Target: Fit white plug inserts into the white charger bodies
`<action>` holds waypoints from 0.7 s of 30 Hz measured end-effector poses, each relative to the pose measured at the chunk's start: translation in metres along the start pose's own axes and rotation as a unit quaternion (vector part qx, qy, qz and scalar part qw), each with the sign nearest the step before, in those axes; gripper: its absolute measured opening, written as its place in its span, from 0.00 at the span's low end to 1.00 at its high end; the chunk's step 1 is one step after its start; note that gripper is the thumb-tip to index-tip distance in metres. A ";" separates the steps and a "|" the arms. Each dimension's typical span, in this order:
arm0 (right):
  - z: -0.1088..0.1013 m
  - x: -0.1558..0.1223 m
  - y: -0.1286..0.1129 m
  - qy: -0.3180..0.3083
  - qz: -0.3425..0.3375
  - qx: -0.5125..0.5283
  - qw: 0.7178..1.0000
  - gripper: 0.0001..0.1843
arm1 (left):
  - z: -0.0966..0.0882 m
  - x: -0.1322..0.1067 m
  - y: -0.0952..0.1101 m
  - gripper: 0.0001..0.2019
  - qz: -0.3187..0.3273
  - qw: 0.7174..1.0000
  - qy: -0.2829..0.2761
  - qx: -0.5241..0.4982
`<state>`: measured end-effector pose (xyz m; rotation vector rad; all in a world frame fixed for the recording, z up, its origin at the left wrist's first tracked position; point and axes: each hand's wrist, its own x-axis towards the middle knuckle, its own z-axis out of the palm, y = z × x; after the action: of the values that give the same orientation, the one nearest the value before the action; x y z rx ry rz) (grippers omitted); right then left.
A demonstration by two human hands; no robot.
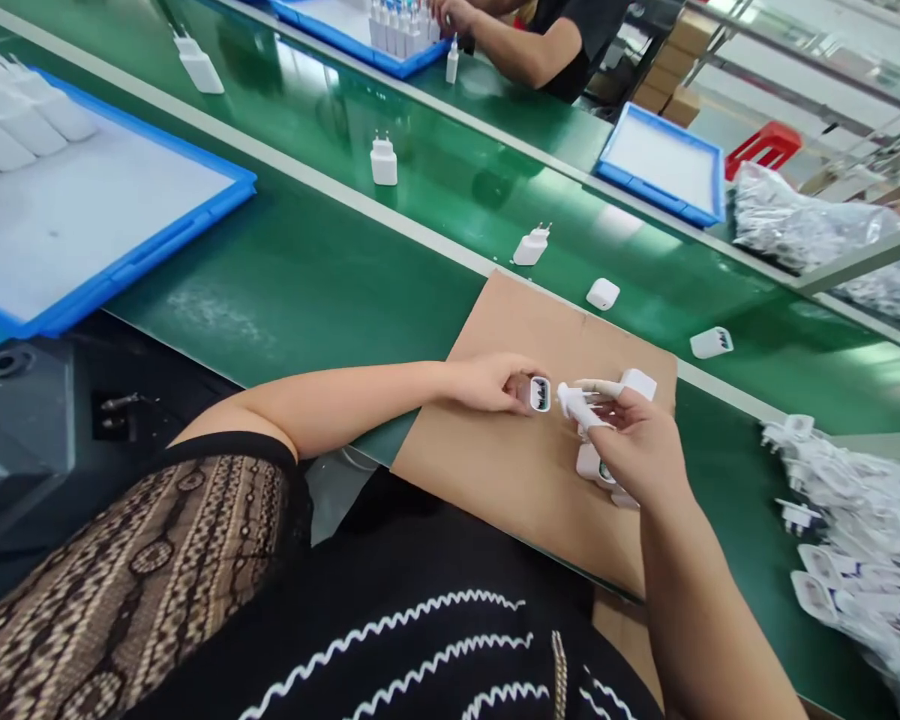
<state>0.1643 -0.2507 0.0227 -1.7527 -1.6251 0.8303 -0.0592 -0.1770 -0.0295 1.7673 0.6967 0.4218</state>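
My left hand (489,384) is closed around a white charger housing (540,394), whose open end faces right and shows dark and green parts inside. Just to its right, my right hand (634,425) pinches a small white plug cap (571,400) between thumb and fingers, which wear white finger covers. A small gap separates the cap from the housing. Both hands are above a brown cardboard sheet (495,460). Several white housings (589,462) lie on the cardboard under and beside my right hand, partly hidden by it. Another white housing (639,383) shows behind my right fingers.
Across the green bench stand white chargers with pins (384,162). Open housings (711,343) lie toward the right. A blue-rimmed tray (180,150) with chargers is at left. A pile of white plug parts (862,550) lies at right. Opposite, a co-worker's arm (517,45) reaches over another tray.
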 end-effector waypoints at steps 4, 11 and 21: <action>0.004 0.002 -0.009 0.017 -0.130 -0.193 0.972 0.21 | 0.011 0.002 0.003 0.17 0.022 0.994 0.098 0.053; 0.015 0.000 -0.021 0.024 -0.239 -0.331 0.912 0.20 | 0.019 0.002 0.003 0.12 0.034 0.988 0.125 0.081; 0.018 0.006 -0.016 0.029 -0.348 -0.349 0.870 0.15 | 0.018 0.001 0.006 0.13 0.036 0.986 0.123 0.102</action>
<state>0.1403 -0.2431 0.0234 -1.3611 -2.4690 -0.1879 -0.0461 -0.1909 -0.0294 1.9577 0.8766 0.6455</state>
